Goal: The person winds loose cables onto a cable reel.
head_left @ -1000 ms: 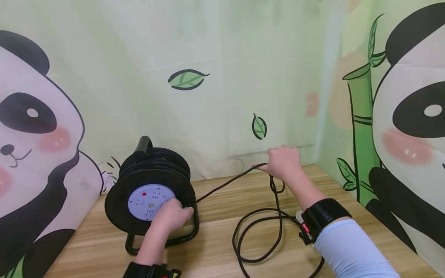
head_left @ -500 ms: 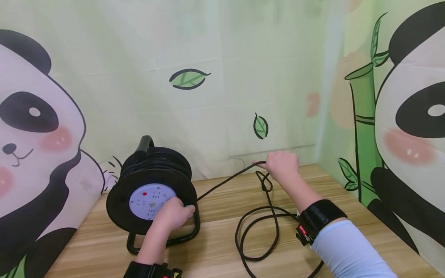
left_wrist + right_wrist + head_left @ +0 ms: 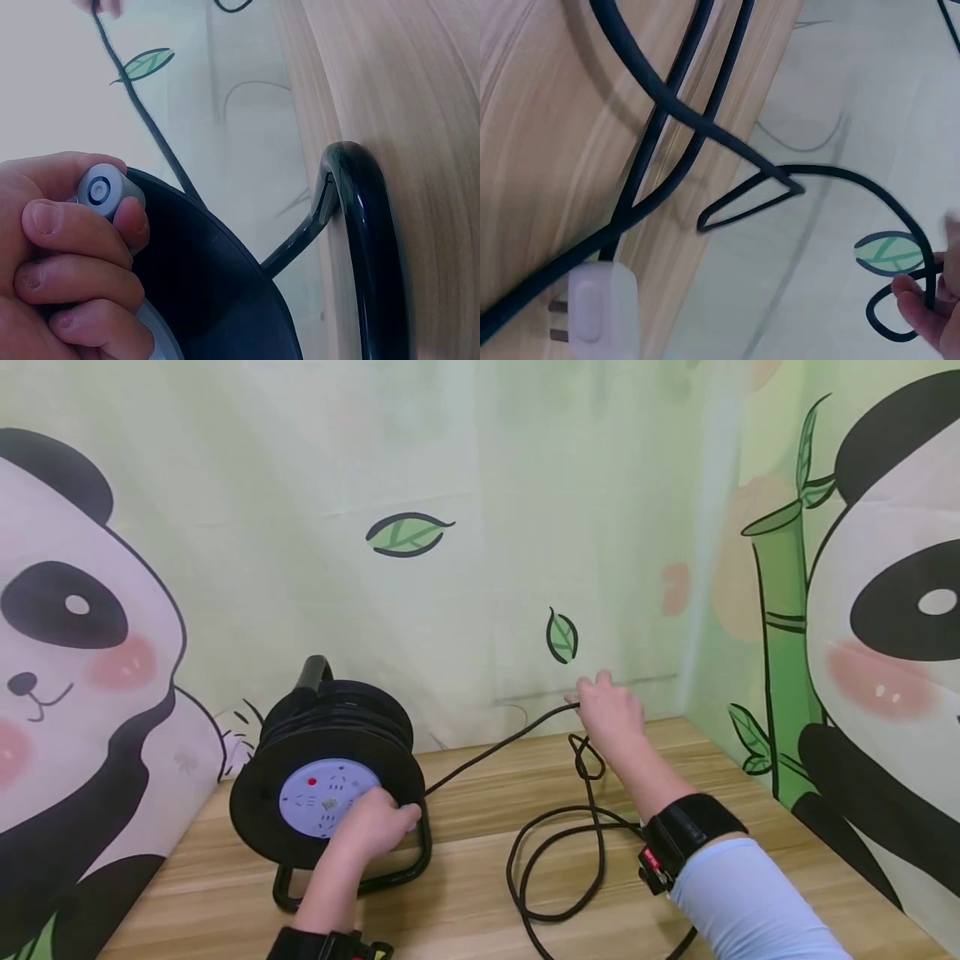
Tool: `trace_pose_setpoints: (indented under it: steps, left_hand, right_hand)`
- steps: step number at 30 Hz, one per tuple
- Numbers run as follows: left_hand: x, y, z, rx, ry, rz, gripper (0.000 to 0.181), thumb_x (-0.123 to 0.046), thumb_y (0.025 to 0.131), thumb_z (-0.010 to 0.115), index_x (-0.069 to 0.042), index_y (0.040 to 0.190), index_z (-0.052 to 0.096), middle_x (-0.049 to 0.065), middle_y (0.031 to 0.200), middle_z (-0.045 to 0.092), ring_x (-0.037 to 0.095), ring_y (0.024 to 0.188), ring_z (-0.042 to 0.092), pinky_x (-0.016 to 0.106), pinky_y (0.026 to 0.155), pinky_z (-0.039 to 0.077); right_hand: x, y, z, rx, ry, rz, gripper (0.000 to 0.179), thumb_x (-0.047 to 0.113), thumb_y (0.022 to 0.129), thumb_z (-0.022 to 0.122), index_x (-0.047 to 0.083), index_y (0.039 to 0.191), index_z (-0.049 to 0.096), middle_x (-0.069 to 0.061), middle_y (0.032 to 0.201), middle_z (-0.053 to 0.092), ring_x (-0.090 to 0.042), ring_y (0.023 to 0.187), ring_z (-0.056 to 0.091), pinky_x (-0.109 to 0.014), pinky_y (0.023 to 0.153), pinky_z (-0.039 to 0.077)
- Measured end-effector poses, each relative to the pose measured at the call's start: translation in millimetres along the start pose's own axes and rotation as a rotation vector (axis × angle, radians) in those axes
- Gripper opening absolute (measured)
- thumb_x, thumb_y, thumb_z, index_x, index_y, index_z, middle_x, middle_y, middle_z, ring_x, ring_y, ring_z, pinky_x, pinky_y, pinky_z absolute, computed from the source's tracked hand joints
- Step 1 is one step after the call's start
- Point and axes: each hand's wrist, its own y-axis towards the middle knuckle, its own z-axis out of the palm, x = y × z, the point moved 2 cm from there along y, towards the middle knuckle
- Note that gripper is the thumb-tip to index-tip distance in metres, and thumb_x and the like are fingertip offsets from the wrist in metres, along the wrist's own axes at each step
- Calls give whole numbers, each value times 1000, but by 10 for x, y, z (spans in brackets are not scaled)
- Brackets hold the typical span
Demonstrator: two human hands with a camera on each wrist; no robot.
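Left grip [image 3: 373, 821]: fingers curled in, pinching the grey crank knob [image 3: 105, 191]; the knob's round end shows among the digits
Right grip [image 3: 611, 714]: thumb and fingers pinching the black power cord [image 3: 506, 747]; hand raised above the bench [image 3: 465, 893], well apart from the left
Cord axis: slants from the reel's right side up and rightward to the right grip, with a slight bend near the fingers
Key relation: cable reel [image 3: 251, 806] lies left of the right grip, along that slant; left hand is the nearer, right at the reel's front
Reel: upright on its tubular stand [image 3: 396, 878], windings behind the front disc; blue socket panel [image 3: 303, 818] faces the person; carrying handle [image 3: 310, 673] on top
Slack cord: small twisted loop [image 3: 588, 768] just below the right grip; wide loops lie on the bench nearer the person
Plug: white two-pin plug [image 3: 604, 311] beside the crossing cords in the right wrist view; cannot tell whether it touches wood
Surround: panda-print backdrop [image 3: 465, 443] behind
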Motion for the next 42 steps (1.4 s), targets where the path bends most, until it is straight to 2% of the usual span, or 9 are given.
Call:
trace_pose_setpoints:
  steps: [6,12,15,20,22,25,29,36,42]
  left_hand:
    - [-5,12,9,-5,-6,-11,36,-34,87,59,-10,61,52,3,57,47,19,50,47,31,45,35]
    - [0,25,13,4,6,-1,33,-34,88,59,-8,68,55,5,64,48,21,56,48,33,48,36]
    - [12,24,16,0,8,1,34,-34,88,59,-9,65,53,4,61,45,20,54,46,32,47,35]
    - [26,14,18,-12,0,14,39,-32,87,58,-13,55,46,0,53,42,17,46,42,29,43,31]
    - [32,3,15,-14,0,19,39,-32,86,58,-13,54,46,0,52,42,17,46,42,29,43,31]
    - [37,-15,15,-11,-6,21,39,-32,86,58,-13,54,45,-1,52,42,17,46,41,29,43,30]
    - [40,-20,29,-5,-10,20,40,-31,86,59,-13,54,44,-1,51,40,16,45,40,28,42,29]
    - [61,-9,42,5,12,25,37,-29,86,58,-13,56,44,0,55,40,17,48,41,30,44,31]
    - [73,-1,45,11,34,29,35,-29,85,58,-12,57,43,0,57,40,18,50,42,30,45,32]
  right_hand:
    - [-35,32,21,107,-35,52,28,31,99,53,26,124,64,-6,59,51,-20,49,45,-30,38,35]
    - [-109,24,46,71,229,185,53,64,93,40,19,101,66,-10,75,61,-23,57,49,-33,44,33]
    - [-175,29,40,17,314,212,60,70,86,47,18,114,56,-12,82,64,-29,62,55,-36,46,37]
    - [-294,37,0,-15,298,235,77,70,86,45,13,137,38,-20,102,63,-37,69,59,-40,45,41]
    - [-325,33,-12,3,289,243,77,67,89,45,11,140,33,-21,99,63,-37,67,59,-41,44,41]
    - [-356,25,-17,45,321,259,59,55,96,46,10,132,35,-17,75,61,-31,56,55,-39,43,39]
    - [-396,14,-27,49,452,312,30,30,101,47,13,123,37,-10,65,58,-26,52,52,-37,44,37]
    - [-533,-13,10,84,733,475,85,59,89,56,0,140,22,-6,65,67,-22,56,62,-38,56,42]
    - [-659,-59,-55,301,1014,417,47,31,102,42,-1,136,38,-10,76,70,-23,77,67,-58,73,45]
